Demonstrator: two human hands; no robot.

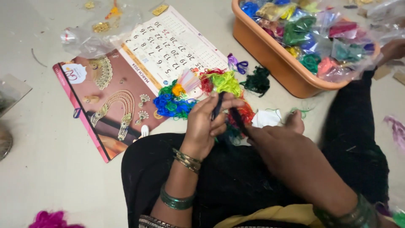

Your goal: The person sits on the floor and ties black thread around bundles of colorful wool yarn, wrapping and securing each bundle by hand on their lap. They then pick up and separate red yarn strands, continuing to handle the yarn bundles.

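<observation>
Head view: orange tub (pixel 270 52) holds bagged coloured thread. We pinch a dark thread bundle (pixel 228 112) w/ left hand (pixel 206 124) & right hand (pixel 276 141), long axis tilted up-left.

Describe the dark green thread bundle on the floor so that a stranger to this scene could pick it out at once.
Start at the orange plastic tub of bagged threads, upper right. Just off its near left wall, on bare floor, lies the dark green thread bundle. Unlike the purple loop beside it, it is one solid, very dark green.
</observation>
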